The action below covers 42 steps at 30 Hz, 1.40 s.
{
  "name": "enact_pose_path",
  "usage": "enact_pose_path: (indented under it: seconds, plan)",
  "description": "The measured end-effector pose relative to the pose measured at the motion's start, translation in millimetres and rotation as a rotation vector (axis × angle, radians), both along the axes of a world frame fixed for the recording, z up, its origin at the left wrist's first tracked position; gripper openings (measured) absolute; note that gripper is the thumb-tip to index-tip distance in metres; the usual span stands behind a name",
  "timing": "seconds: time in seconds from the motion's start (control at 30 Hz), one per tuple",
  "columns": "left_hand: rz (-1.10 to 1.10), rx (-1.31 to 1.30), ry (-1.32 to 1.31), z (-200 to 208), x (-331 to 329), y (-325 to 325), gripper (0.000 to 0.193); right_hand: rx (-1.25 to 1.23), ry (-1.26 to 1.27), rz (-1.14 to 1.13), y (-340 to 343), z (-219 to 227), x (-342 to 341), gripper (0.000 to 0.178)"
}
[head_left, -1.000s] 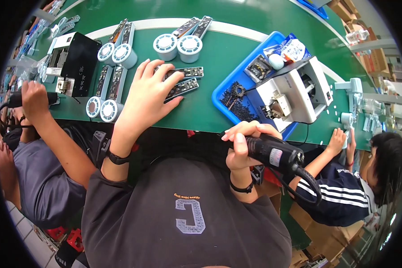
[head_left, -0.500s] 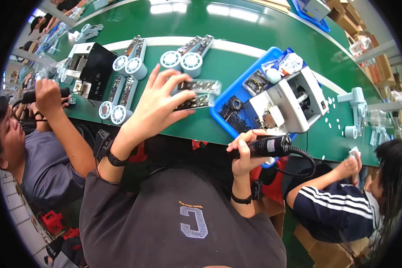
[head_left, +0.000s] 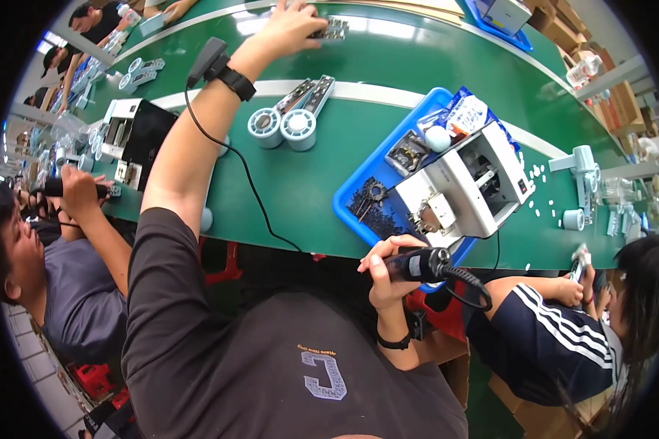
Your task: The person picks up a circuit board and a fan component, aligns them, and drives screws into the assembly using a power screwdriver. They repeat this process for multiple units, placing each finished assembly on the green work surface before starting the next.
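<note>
My left hand reaches out to the far part of the green table, its fingers curled round the near end of narrow pale housing pieces with dark parts inside. Whether they rest on the table I cannot tell. My right hand, held at the table's near edge, grips a black electric screwdriver with a coiled cable. Two light-blue units with round fronts and long open handles lie below my left hand. My left forearm hides most of other such units.
A blue tray on my right holds a white screw feeder, small black parts and bags. A second feeder stands to the left. People work on both sides. A cable hangs from my left wrist across the table.
My left hand has moved far forward over the table, carrying the housing pieces away from beside the tray. My right hand has shifted slightly left and nearer, still with the screwdriver.
</note>
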<state>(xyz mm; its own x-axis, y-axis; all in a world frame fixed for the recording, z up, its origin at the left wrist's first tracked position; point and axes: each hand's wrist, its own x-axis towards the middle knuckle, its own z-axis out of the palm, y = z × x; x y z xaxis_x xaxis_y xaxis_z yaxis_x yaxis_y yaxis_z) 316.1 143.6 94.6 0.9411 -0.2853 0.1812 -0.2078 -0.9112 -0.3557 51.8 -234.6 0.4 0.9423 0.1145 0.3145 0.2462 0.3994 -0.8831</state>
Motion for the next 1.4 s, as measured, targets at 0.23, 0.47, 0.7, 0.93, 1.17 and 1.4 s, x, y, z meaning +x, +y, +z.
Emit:
enact_pose_path:
  seconds: [0.23, 0.47, 0.7, 0.93, 1.17, 1.4]
  plan:
    - [-0.012, -0.225, -0.154, -35.7, -9.6, -11.8, 0.042, -0.05, -0.025, 0.017, 0.5, -4.2, 1.5, 0.043]
    - [0.218, -0.296, 0.061, 11.9, -153.5, -113.5, 0.055, -0.025, 0.009, 0.005, 0.9, 7.3, 2.5, 0.041]
    - [0.154, -0.139, -0.174, -54.1, -194.1, -126.3, 0.051, 0.006, 0.044, -0.018, 8.3, 16.7, -1.4, 0.039]
    - [0.06, -0.501, -0.04, -29.7, -296.1, -133.5, 0.053, -0.002, -0.086, -0.118, -4.8, 39.1, -0.1, 0.046]
    - [0.005, -0.703, 0.001, -35.6, -344.7, -111.6, 0.045, 0.112, -0.524, -0.469, -30.0, 99.6, 29.8, 0.058]
    - [-0.094, -0.84, -0.067, -56.1, -343.2, -123.6, 0.031, -0.074, -0.497, -0.603, -7.6, 100.0, 72.9, 0.057]
